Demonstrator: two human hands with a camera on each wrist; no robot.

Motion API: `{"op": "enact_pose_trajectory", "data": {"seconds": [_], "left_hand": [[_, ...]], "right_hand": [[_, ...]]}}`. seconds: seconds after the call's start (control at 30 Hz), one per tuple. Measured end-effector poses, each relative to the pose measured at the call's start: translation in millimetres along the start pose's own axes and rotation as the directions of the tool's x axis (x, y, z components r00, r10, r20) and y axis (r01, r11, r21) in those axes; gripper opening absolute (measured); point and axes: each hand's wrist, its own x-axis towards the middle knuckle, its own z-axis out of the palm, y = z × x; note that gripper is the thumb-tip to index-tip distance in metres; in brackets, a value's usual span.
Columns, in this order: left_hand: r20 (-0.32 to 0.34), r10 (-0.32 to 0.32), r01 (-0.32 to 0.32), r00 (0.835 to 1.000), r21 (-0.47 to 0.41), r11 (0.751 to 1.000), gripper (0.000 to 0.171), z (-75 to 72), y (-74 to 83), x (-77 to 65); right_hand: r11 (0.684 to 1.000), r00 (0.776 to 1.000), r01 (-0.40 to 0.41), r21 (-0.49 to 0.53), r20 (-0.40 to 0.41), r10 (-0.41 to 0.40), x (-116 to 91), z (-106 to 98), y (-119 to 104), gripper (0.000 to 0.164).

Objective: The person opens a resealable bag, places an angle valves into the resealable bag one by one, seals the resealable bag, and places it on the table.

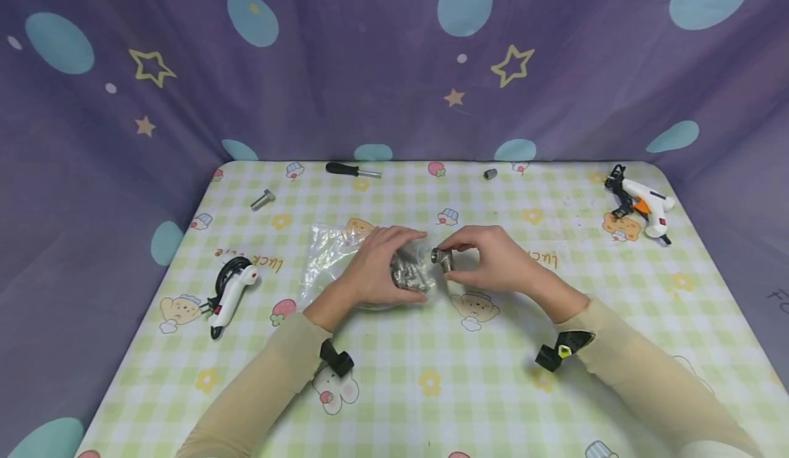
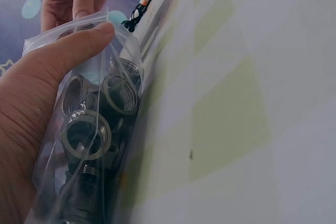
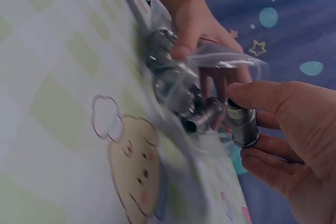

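My left hand (image 1: 377, 263) grips a clear plastic zip bag (image 1: 322, 252) from above, near the middle of the table. Several threaded metal pipe fittings (image 2: 86, 135) are bunched inside the bag, under that hand. In the right wrist view the bag's mouth gapes toward my right hand (image 1: 496, 259). Between thumb and fingers my right hand pinches one metal pipe fitting (image 3: 243, 125), with a threaded end uppermost in that view. This fitting is just beside the bag's mouth, to its right in the head view.
Along the back lie a black-handled screwdriver (image 1: 342, 169) and a small metal piece (image 1: 490, 174). A metal bolt (image 1: 262, 200) is at back left. A white corded tool (image 1: 233, 299) lies left; a white glue gun (image 1: 655, 208) lies far right. A purple curtain (image 1: 382, 68) hangs behind the table.
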Motion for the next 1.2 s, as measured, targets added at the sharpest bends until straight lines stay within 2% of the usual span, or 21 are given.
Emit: {"op": "enact_pose_trajectory", "data": {"seconds": [0.27, 0.5, 0.67, 0.8, 1.0, 1.1, 1.2], "left_hand": [[-0.020, 0.022, -0.022, 1.000, -0.006, 1.000, 0.110, -0.1, -0.1, -1.0], [-0.035, 0.037, -0.038, 0.999, -0.025, 0.999, 0.110, -0.6, 0.4, -1.9], [-0.037, 0.038, -0.039, 0.999, -0.024, 0.999, 0.109, 0.0, -0.3, -1.4], [-0.033, 0.039, -0.040, 0.999, -0.004, 0.999, 0.110, -0.6, 0.1, -0.9], [-0.020, 0.029, -0.029, 0.999, 0.009, 1.000, 0.111, -0.4, 0.2, -0.7], [-0.022, 0.030, -0.030, 0.999, 0.008, 1.000, 0.110, 0.3, -0.4, -0.8], [-0.018, 0.024, -0.024, 1.000, 0.009, 1.000, 0.109, 0.6, -0.4, -1.1]], "right_hand": [[0.999, 0.999, 0.027, 0.030, 0.031, -0.028, 10.4, 26.1, -3.7, 0.043], [0.996, 0.998, 0.056, 0.066, -0.037, -0.053, 14.7, 47.5, -6.0, 0.037], [0.997, 0.994, 0.068, 0.044, -0.092, -0.064, 17.8, 60.3, -4.8, 0.034], [0.995, 0.987, 0.099, 0.008, -0.129, -0.097, 18.4, 64.4, -5.2, 0.029], [0.993, 0.982, 0.120, -0.022, -0.141, -0.122, 14.4, 61.9, -2.2, 0.019], [0.996, 0.982, 0.092, -0.013, -0.167, -0.093, 8.7, 56.3, -2.7, 0.014], [0.999, 0.983, 0.024, 0.046, -0.184, -0.015, 0.5, 50.2, -5.2, 0.008]]}}
